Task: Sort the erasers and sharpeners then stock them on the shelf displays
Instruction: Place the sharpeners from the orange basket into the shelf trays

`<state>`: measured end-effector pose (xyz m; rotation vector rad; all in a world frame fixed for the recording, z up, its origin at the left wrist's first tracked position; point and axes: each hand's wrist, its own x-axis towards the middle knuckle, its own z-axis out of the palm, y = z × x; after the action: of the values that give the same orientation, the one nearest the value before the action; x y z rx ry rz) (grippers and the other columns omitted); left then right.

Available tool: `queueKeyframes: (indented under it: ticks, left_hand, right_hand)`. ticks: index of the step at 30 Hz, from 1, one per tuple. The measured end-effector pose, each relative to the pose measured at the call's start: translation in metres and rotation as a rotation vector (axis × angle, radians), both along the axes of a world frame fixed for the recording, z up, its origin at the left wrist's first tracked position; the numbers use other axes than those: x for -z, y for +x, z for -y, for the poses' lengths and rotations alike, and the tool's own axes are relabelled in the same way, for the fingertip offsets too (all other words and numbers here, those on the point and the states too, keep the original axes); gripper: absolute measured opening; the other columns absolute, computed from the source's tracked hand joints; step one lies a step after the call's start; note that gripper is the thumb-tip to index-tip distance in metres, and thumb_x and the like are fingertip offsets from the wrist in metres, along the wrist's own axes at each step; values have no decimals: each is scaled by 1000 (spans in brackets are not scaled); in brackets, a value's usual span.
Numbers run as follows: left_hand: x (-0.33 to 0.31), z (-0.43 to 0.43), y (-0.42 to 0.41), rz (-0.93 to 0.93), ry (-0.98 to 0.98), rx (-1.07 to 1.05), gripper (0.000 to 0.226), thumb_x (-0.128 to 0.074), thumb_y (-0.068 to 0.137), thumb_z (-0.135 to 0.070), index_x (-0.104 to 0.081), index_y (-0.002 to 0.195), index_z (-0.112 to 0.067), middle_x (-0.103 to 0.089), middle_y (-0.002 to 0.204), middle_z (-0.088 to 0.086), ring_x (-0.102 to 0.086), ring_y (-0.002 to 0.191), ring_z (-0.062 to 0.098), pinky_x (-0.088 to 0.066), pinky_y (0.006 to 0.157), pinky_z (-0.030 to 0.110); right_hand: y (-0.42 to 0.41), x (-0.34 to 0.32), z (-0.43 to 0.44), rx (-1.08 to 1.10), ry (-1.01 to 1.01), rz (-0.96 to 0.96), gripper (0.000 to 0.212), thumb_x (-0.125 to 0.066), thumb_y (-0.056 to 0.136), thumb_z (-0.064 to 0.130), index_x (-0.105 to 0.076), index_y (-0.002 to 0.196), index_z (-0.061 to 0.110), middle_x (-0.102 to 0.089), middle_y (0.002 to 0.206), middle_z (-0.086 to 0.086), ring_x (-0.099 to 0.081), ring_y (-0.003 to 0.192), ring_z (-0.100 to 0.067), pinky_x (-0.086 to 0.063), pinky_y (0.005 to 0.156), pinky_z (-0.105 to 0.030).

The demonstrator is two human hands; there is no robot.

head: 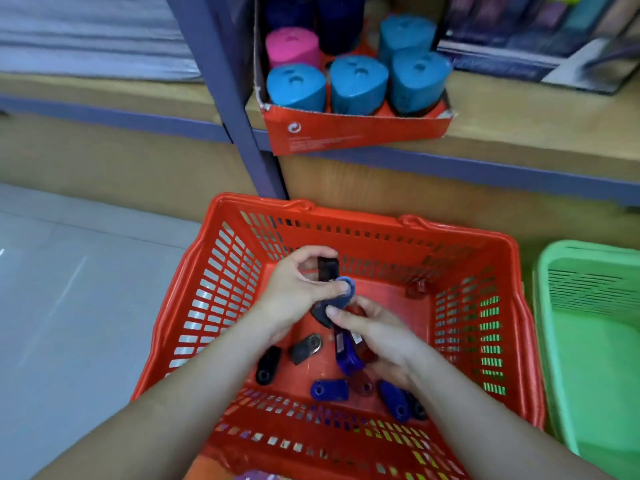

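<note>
Both hands are over the middle of the red basket (450,228), which sits on the floor against the shelf (519,109). The left hand (298,285) has its fingers curled round a dark sharpener (327,268), thumb pressing a blue sharpener (346,289). The right hand (377,337) clutches a bunch of sharpeners (346,355), blue and red, forefinger touching the left hand's pile. Loose sharpeners (329,389) lie along the basket's near edge, black, grey, blue and red, and one small red sharpener (417,289) lies at its far right corner. A green basket (588,306) stands just beside the red one's right edge. At the shelf's front edge a red box (346,129) holds blue tubs (358,84) and a pink tub (292,46)
</note>
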<state>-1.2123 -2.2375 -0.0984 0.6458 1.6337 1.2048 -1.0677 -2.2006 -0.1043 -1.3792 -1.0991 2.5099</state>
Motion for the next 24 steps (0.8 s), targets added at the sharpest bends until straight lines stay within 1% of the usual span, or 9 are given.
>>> queueKeyframes:
  ticks: [3,5,7,10,12,15,18,21,24]
  left_hand:
    - [-29,3,5,129,53,-36,33,-75,71,0,-63,99,-13,-62,92,1,-66,73,8,-55,62,24]
    - [-52,6,2,233,61,-38,27,-71,73,-12,-62,97,-18,-60,90,4,-65,75,11,-57,62,31]
    - [-78,8,-3,253,55,5,26,-67,78,-17,-64,103,-20,-65,90,1,-66,80,12,-58,62,35]
    - [-120,11,-1,145,31,135,25,-60,85,-26,-68,109,-21,-65,84,-6,-64,74,8,-54,49,26]
    - [-147,13,6,103,2,214,29,-64,83,-25,-70,110,-18,-65,88,-1,-63,69,7,-52,46,22]
    - [-186,12,21,71,20,351,33,-77,78,-17,-71,110,-15,-70,100,8,-67,78,13,-55,57,22]
    - [-219,4,43,-46,111,326,40,-78,69,-18,-71,107,-12,-72,105,12,-67,89,20,-55,69,25]
    - [-240,-11,74,-97,266,255,48,-79,64,-26,-70,108,-11,-70,110,15,-65,96,20,-53,81,26]
    - [-257,-29,112,-99,347,299,44,-76,67,-30,-70,110,-17,-71,110,12,-66,98,20,-52,86,29]
  right_hand:
    - [9,-20,-7,-4,76,-38,44,-81,74,14,-63,113,3,-69,108,-27,-60,91,-33,-48,81,-42]
    - [18,-40,-14,-44,157,-62,57,-86,59,21,-61,105,-2,-69,103,-27,-58,90,-34,-43,82,-44]
    - [27,-62,-20,-114,249,-89,48,-83,59,22,-60,96,3,-68,91,-18,-56,85,-30,-40,78,-41]
    - [42,-100,-29,-186,342,-136,36,-80,62,20,-59,88,9,-61,84,-14,-52,78,-27,-38,67,-35]
    - [53,-124,-33,-185,369,-175,35,-80,64,19,-62,92,6,-64,86,-16,-54,79,-28,-39,69,-36]
    - [73,-156,-40,-165,327,-266,34,-77,68,15,-69,101,11,-72,98,-17,-65,88,-28,-46,82,-39]
    - [101,-185,-52,-151,291,-330,33,-76,68,14,-69,99,8,-68,96,-15,-64,81,-22,-48,73,-29]
    - [133,-211,-66,-144,264,-373,55,-76,70,15,-57,117,-5,-60,108,-22,-58,88,-28,-46,73,-33]
    - [172,-239,-82,-146,303,-413,53,-74,71,14,-57,118,-5,-61,104,-19,-57,80,-25,-44,62,-29]
